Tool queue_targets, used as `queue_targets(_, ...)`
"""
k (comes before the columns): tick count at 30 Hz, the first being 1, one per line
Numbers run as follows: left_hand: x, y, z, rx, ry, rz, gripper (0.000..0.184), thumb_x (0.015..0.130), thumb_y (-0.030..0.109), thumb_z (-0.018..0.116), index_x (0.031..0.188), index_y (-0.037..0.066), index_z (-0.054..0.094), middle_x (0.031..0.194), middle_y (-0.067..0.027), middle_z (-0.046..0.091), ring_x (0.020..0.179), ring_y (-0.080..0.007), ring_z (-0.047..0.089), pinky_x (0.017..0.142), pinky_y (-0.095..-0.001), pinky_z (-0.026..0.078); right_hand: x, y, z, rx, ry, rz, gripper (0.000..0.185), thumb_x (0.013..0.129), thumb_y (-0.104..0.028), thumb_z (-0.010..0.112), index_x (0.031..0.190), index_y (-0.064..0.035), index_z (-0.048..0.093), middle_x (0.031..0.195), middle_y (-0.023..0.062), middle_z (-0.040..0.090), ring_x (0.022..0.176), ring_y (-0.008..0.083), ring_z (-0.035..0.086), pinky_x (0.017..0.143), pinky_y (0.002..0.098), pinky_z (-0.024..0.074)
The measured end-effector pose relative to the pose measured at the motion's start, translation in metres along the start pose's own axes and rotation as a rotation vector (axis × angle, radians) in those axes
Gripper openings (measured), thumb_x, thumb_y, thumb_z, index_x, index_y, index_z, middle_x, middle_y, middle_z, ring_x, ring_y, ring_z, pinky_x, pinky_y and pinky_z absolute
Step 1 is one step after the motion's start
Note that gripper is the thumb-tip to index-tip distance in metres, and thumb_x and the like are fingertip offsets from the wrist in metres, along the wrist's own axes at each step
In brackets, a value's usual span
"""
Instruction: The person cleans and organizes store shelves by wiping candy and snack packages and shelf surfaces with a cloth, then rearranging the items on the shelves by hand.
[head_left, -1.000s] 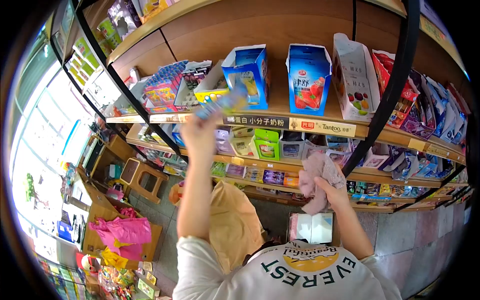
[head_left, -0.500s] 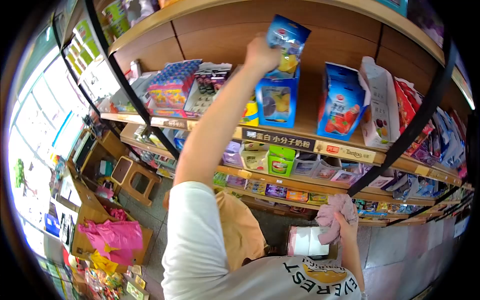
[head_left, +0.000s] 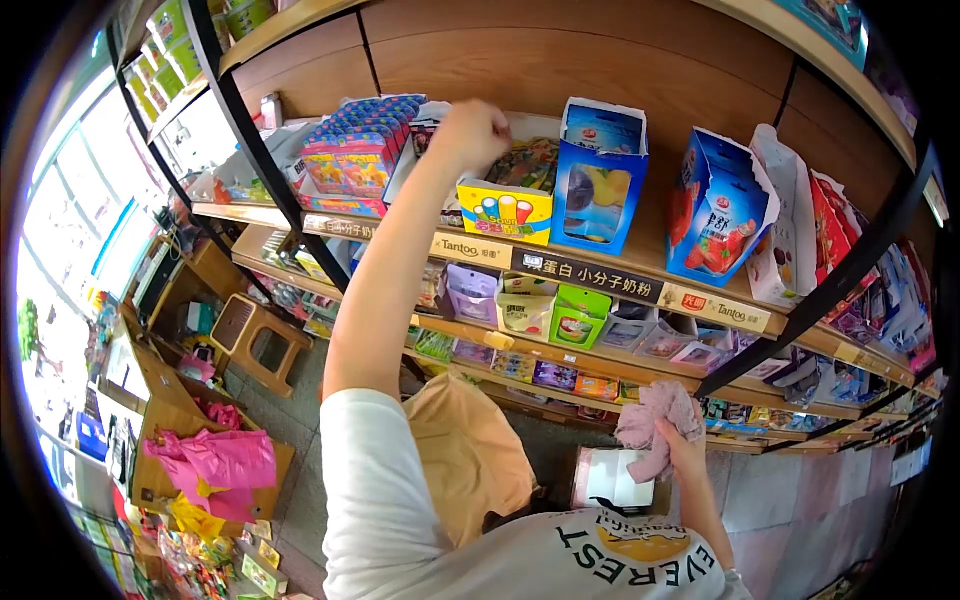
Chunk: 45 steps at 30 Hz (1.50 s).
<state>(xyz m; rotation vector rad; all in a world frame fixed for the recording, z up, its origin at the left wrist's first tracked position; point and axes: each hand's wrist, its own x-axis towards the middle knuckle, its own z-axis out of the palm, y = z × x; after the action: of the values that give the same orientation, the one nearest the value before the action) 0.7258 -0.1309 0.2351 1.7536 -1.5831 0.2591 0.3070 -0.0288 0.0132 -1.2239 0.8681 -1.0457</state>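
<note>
My left hand (head_left: 475, 135), fingers curled and nothing visible in them, is over the back left of a yellow box (head_left: 507, 212) of wrapped sweets on the upper shelf. Just right of that box stands a blue box (head_left: 598, 180) with fruit pictures and blue packs inside. Another blue box (head_left: 718, 205) with strawberries on it is further right, tilted. Low on the right, my right hand (head_left: 686, 450) is closed on a crumpled pink cloth (head_left: 655, 425).
Pink and blue packs (head_left: 350, 160) stand left of my left arm. A black post (head_left: 835, 240) crosses the shelves at the right. Below are more shelves of packets, a brown bag (head_left: 470, 450), an open box (head_left: 610, 480), a wooden stool (head_left: 262, 335) and pink plastic bags (head_left: 215, 470).
My left hand has let go of the blue pouch and moved left and down, from the blue box to the yellow box. The cloth remains in my right hand. The view has shifted.
</note>
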Motion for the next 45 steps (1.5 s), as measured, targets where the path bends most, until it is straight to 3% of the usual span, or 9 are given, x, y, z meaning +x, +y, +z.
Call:
queue_targets(6, 0.019, -0.023, 0.071, 0.435, -0.534, -0.043, 0.058, 0.06, 0.043, 0.069, 0.102, 0.005, 0.058, 0.105, -0.0163, 0.057, 0.093, -0.0277, 0.056, 0.078, -0.036, 0.045, 0.003, -0.001, 0.017, -0.031, -0.018, 0.031, 0.044, 0.067, -0.002, 0.065, 0.108, -0.0021, 0.047, 0.101, 0.0052, 0.054, 0.093, 0.014, 0.05, 0.083, 0.0269, 0.0389)
queue_targets(12, 0.027, -0.001, 0.073, 0.353, -0.808, -0.334, 0.034, 0.068, 0.024, 0.061, 0.099, 0.01, 0.063, 0.11, -0.0121, 0.056, 0.104, -0.026, 0.053, 0.081, -0.0354, 0.046, 0.003, 0.007, 0.021, -0.066, -0.037, 0.007, 0.044, 0.067, -0.003, 0.065, 0.107, -0.0015, 0.047, 0.101, 0.0059, 0.054, 0.093, 0.0141, 0.051, 0.083, 0.0273, 0.0389)
queue_targets(16, 0.036, 0.007, 0.064, 0.397, -0.443, -0.162, 0.03, 0.072, 0.021, 0.055, 0.094, 0.003, 0.063, 0.105, -0.0135, 0.059, 0.097, -0.0247, 0.057, 0.076, -0.0345, 0.048, 0.009, 0.002, 0.025, -0.079, -0.058, -0.04, 0.045, 0.068, -0.003, 0.064, 0.108, -0.0009, 0.046, 0.101, 0.0059, 0.054, 0.093, 0.0138, 0.05, 0.083, 0.0272, 0.0388)
queue_targets(21, 0.008, 0.022, -0.001, -0.404, -0.069, -0.259, 0.028, 0.073, 0.023, 0.052, 0.079, -0.002, 0.061, 0.064, -0.0132, 0.06, 0.061, -0.0184, 0.059, 0.059, -0.0309, 0.047, 0.021, -0.016, 0.039, -0.072, -0.086, -0.087, 0.049, 0.069, -0.003, 0.064, 0.113, -0.0003, 0.044, 0.106, 0.0068, 0.052, 0.098, 0.015, 0.048, 0.086, 0.0275, 0.0367)
queue_targets(27, -0.152, 0.079, -0.027, -0.569, 0.424, 0.065, 0.026, 0.084, 0.015, 0.053, 0.065, -0.001, 0.048, 0.09, -0.0102, 0.06, 0.063, -0.0053, 0.047, 0.056, -0.0229, 0.039, 0.018, -0.056, 0.079, 0.146, -0.243, -0.225, 0.053, 0.082, -0.024, 0.054, 0.124, -0.0003, 0.033, 0.119, 0.0096, 0.045, 0.11, 0.0175, 0.042, 0.094, 0.0304, 0.0314)
queue_targets(30, -0.221, 0.113, -0.004, -0.368, 0.126, 0.101, 0.006, 0.073, -0.001, 0.054, 0.078, -0.001, 0.051, 0.122, -0.0291, 0.037, 0.102, -0.0419, 0.049, 0.083, -0.0377, 0.041, 0.027, -0.071, 0.128, 0.224, -0.4, -0.244, 0.051, 0.085, -0.027, 0.049, 0.125, -0.0004, 0.032, 0.12, 0.0102, 0.044, 0.11, 0.0173, 0.041, 0.094, 0.0296, 0.0311)
queue_targets(40, -0.324, 0.098, 0.029, -0.608, -0.543, -0.067, 0.017, 0.08, -0.001, 0.043, 0.093, -0.005, 0.052, 0.11, -0.0249, 0.047, 0.103, -0.0382, 0.046, 0.095, -0.0382, 0.029, 0.098, -0.023, 0.167, -0.161, -0.534, 0.059, 0.036, 0.08, -0.026, 0.055, 0.109, -0.0043, 0.052, 0.097, 0.0037, 0.059, 0.086, 0.0119, 0.055, 0.075, 0.0259, 0.0432)
queue_targets(44, -0.33, 0.09, 0.024, -0.976, -0.402, -0.051, 0.013, 0.082, 0.005, 0.045, 0.086, -0.004, 0.053, 0.131, -0.0285, 0.028, 0.117, -0.0321, 0.038, 0.092, -0.0347, 0.031, 0.106, 0.065, 0.137, -0.041, -0.471, 0.065, 0.033, 0.08, -0.028, 0.055, 0.106, -0.0069, 0.054, 0.093, 0.0054, 0.061, 0.083, 0.0141, 0.059, 0.072, 0.027, 0.0475)
queue_targets(45, -0.332, 0.087, 0.025, -1.155, -0.311, -0.179, 0.015, 0.083, 0.005, 0.044, 0.088, -0.004, 0.053, 0.133, -0.0264, 0.028, 0.119, -0.0296, 0.036, 0.093, -0.0345, 0.03, 0.091, 0.041, 0.134, 0.279, -0.438, 0.392, 0.035, 0.082, -0.034, 0.051, 0.105, -0.0076, 0.054, 0.095, 0.0084, 0.061, 0.083, 0.0167, 0.06, 0.073, 0.0292, 0.0491)
